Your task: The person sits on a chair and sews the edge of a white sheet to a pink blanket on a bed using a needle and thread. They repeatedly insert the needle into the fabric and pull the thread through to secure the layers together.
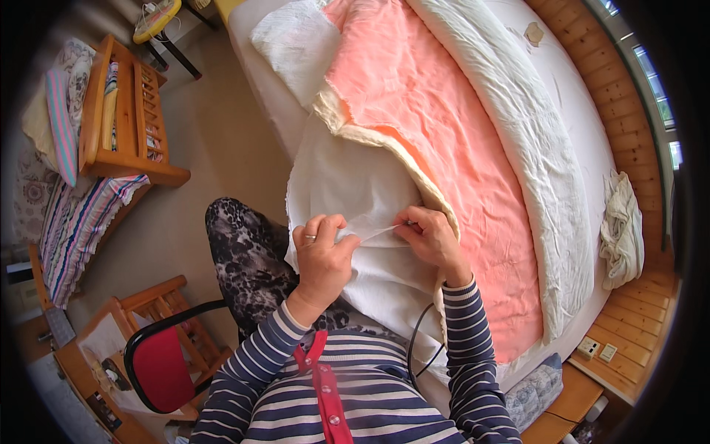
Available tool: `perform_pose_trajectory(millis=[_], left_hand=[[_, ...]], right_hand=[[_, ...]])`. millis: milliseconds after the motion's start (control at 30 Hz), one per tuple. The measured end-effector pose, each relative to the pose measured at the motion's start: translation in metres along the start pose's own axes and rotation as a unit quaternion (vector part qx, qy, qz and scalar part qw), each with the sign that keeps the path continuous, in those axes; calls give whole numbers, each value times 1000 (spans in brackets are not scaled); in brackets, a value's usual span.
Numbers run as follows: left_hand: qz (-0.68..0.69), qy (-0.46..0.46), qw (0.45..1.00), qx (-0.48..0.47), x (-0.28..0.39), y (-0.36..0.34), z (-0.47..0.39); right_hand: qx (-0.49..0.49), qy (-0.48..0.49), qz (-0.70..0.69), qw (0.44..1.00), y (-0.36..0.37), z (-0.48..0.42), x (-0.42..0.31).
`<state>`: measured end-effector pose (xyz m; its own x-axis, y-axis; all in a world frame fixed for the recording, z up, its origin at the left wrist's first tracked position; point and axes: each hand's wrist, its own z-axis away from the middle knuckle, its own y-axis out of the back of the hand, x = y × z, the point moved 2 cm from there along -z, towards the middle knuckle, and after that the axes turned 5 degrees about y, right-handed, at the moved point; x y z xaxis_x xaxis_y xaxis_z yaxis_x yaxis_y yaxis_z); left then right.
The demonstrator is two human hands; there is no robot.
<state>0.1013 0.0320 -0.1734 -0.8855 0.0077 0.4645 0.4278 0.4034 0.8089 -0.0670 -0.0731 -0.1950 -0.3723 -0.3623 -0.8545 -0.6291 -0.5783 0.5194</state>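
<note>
My left hand (326,250), a ring on one finger, pinches one end of a thin white thread (377,231). The strand runs taut to my right hand (430,236), whose fingertips grip it together with a small dark object too small to make out. Both hands are above a white cloth (360,177), which drapes over my lap and the bed's near edge. Along the cloth's right side runs the thick cream edge of a quilt (402,147). A salmon-pink cover (438,139) lies spread out beyond it.
A rolled white quilt (532,144) lies along the bed (577,127). A crumpled cream cloth (621,230) sits by the wood-panelled wall (627,133). To the left are a wooden bench (127,122) with cushions and a red-backed chair (169,369). A black cable (413,349) loops beside my right forearm.
</note>
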Motion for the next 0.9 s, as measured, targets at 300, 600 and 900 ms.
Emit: perform_pose_trajectory(millis=[300,600,900], left_hand=[[214,97,970,-64,-8,-15,4],[431,286,814,-265,-29,-23,22],[557,356,718,-217,-34,-54,15]], right_hand=[[-67,36,15,997,10,-12,-3],[-189,-45,-61,979,14,-5,-1],[-49,-119,-6,992,0,-16,7]])
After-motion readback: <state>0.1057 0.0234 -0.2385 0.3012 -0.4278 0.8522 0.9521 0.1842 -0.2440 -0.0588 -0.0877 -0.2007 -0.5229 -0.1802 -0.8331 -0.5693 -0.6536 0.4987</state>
